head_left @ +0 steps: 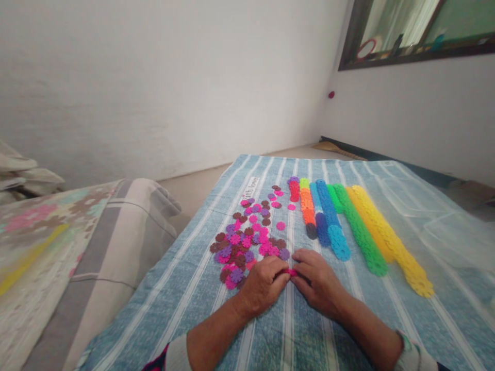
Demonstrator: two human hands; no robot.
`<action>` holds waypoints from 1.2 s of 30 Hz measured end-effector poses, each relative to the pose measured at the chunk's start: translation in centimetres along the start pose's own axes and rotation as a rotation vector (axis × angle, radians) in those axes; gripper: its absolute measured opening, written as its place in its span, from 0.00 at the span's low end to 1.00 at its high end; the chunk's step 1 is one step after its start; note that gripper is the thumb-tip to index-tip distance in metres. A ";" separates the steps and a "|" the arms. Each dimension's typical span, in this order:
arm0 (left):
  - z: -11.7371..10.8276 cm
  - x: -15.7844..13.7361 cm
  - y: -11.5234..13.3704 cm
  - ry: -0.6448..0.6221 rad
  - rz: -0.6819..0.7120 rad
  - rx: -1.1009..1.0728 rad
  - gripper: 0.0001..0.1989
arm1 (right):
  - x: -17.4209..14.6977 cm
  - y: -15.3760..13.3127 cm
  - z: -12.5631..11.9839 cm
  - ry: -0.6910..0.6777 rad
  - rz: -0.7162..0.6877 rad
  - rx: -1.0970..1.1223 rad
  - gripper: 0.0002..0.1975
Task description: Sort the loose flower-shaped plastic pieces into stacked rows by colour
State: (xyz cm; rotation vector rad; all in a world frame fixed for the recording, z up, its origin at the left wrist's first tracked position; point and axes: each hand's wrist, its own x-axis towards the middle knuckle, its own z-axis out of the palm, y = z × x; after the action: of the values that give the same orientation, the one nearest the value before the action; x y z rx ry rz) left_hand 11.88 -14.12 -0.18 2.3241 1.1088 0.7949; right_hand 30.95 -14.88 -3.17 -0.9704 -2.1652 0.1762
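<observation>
Over the cloth (266,340), just beside the loose pile (246,241), left hand (260,282) and right hand (320,281) pinch a pink bit (291,272) between them, seemingly aligning or joining it, which probably calls next for steady fingertip pressure.

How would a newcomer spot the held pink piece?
Find the blue cloth with white stripes, then the heap of loose brown, purple and pink discs. At the heap's near right corner, the left hand and right hand almost meet. The piece is the pink sliver between their fingertips, the only pink one held rather than lying loose.
</observation>
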 end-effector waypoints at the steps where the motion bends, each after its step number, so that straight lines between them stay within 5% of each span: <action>1: 0.0 0.0 0.0 0.002 0.005 0.000 0.06 | 0.0 0.0 0.0 0.000 -0.004 -0.001 0.07; 36: 0.0 0.5 0.0 -0.008 0.049 0.040 0.06 | 0.3 0.0 0.8 -0.006 0.047 0.000 0.04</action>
State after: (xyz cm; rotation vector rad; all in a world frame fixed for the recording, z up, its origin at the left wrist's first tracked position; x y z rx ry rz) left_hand 12.18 -13.76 -0.05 2.3938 1.0778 0.7879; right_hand 30.26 -14.56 -3.62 -1.0231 -2.1493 0.2021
